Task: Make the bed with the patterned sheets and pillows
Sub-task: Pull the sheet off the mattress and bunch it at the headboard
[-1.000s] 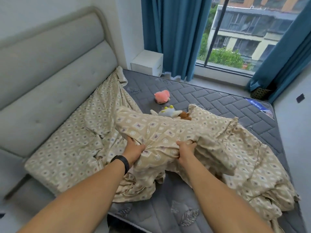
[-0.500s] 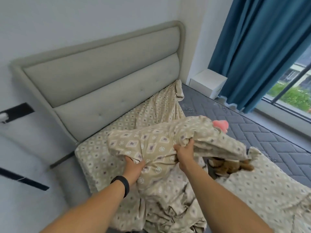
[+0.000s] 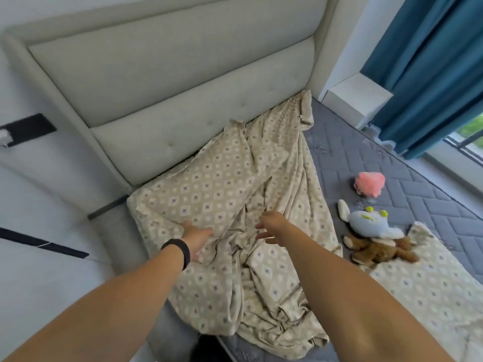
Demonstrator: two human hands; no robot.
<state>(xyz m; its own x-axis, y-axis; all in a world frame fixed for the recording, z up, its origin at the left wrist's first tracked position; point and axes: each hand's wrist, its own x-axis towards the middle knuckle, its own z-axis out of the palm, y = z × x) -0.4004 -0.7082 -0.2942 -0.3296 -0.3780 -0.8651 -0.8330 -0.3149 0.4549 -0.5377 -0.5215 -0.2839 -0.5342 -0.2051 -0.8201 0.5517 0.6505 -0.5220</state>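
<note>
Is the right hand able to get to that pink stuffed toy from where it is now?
Probably yes. The right hand hovers open over the patterned sheet, and the pink toy lies uncovered on the bare mattress further right. Nothing stands between them, though the person may need to lean.

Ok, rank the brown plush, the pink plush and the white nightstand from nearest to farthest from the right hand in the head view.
1. Brown plush: on the mattress, to the right of the right hand, lying partly on patterned fabric.
2. Pink plush: farther right and up the bed, on bare mattress.
3. White nightstand: beyond the bed's far corner, by the blue curtain.
</note>
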